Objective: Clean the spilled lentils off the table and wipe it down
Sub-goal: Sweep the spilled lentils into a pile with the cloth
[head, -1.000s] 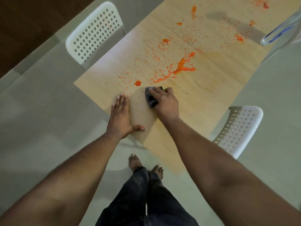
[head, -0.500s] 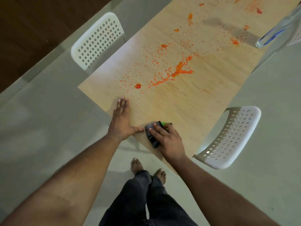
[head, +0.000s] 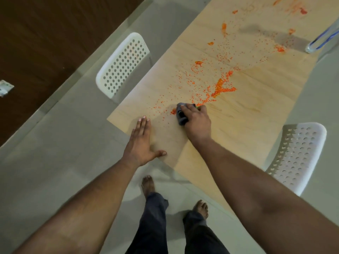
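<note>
Fingers (head: 185, 109) of right hand (head: 197, 123) gripping grey cloth (head: 181, 118), pushing into lentils (head: 220, 88); left hand (head: 140, 143) lying flat on bench (head: 256, 125). Risking flicking grains onto floor (head: 55, 143) if sweeping fast.

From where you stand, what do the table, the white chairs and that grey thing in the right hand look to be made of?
table: pale wood or wood-look laminate, matt, with faint grain lines.
white chairs: likely moulded plastic, smooth, with rows of punched round holes.
grey thing: seems a soft cloth or sponge, bunched under the right hand, green edge showing; hard to tell which.
</note>
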`<state>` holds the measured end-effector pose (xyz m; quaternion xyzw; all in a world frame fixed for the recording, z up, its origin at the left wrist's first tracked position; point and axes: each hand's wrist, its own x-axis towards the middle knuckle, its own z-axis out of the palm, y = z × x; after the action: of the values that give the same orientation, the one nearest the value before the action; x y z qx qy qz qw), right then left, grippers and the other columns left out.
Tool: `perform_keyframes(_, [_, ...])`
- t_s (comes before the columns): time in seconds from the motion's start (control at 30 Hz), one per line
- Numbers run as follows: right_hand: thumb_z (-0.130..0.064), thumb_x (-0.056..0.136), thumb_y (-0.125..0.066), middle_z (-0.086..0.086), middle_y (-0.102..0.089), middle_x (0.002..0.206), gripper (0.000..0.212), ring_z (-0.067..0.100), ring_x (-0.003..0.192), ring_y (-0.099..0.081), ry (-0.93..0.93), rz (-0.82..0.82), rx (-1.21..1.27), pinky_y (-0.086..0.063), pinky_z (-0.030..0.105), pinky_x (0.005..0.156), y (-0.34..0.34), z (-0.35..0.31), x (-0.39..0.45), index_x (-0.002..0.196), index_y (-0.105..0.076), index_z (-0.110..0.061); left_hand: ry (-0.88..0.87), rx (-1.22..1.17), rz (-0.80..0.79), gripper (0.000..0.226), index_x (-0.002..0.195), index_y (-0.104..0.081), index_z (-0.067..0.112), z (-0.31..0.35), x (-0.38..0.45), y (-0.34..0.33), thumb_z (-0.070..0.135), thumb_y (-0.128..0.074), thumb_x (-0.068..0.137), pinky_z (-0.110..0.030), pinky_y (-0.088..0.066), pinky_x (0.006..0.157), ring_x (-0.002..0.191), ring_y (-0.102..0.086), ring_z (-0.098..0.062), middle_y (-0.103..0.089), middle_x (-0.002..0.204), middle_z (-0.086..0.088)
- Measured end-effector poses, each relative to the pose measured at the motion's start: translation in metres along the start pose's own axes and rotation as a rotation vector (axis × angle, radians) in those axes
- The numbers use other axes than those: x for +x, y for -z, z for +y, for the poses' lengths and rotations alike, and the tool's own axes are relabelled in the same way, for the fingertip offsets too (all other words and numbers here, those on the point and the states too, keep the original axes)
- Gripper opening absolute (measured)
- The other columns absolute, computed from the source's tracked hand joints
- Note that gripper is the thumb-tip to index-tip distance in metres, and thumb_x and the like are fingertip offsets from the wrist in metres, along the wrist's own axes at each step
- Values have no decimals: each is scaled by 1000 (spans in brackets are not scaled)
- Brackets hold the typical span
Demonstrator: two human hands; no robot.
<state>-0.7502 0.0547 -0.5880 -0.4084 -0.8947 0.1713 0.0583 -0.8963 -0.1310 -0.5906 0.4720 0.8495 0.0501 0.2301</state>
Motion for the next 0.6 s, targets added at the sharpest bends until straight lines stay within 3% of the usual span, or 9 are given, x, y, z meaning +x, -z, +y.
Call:
perform_keyframes(0.1, [-19,88,-47,-4,-61,149,62,33,113,-47,-42,80,59,-55,42,86,-10,-18,-23,148,-61,-26,-1,38,-17,151,167,13,13,-29,15,15,85,-74,67,-46,-4,132,160,23,-18,22,174,-3])
perform_keyframes(0.2, [-21,84,-48,-1,-64,146,62,33,108,-49,104,91,43,-55,38,79,-33,-51,-78,143,-65,-25,-21,61,-45,157,166,15,12,-56,29,31,87,-75,61,-46,-1,132,160,23,-19,24,174,-4])
perform_keyframes(0.3, [-13,85,-49,2,-63,147,60,36,113,-49,195,37,-49,-57,44,83,-60,-77,-109,142,-66,-23,-49,71,-60,162,166,14,11,-76,48,46,89,-77,57,-47,-1,132,160,22,-20,22,174,-5])
perform_keyframes(0.43, [-16,86,-63,3,-65,145,54,37,112,-50,90,32,-87,-56,45,83,-70,-91,-71,140,-68,-22,-104,62,-110,169,166,16,11,-86,65,52,91,-78,50,-45,5,132,160,22,-20,23,174,-5])
perform_keyframes(0.53, [-17,85,-48,5,-69,138,56,40,106,-56,-65,70,-75,-56,44,78,-57,-91,-27,135,-71,-20,-142,43,-115,171,166,16,11,-86,68,51,90,-80,48,-43,10,130,160,23,-19,23,174,-5])
perform_keyframes(0.6, [-12,86,-53,4,-68,141,56,41,109,-55,-185,76,-69,-55,43,81,-44,-89,0,139,-69,-20,-165,36,-119,170,166,16,11,-90,71,53,87,-82,49,-42,9,130,160,22,-19,22,174,-5])
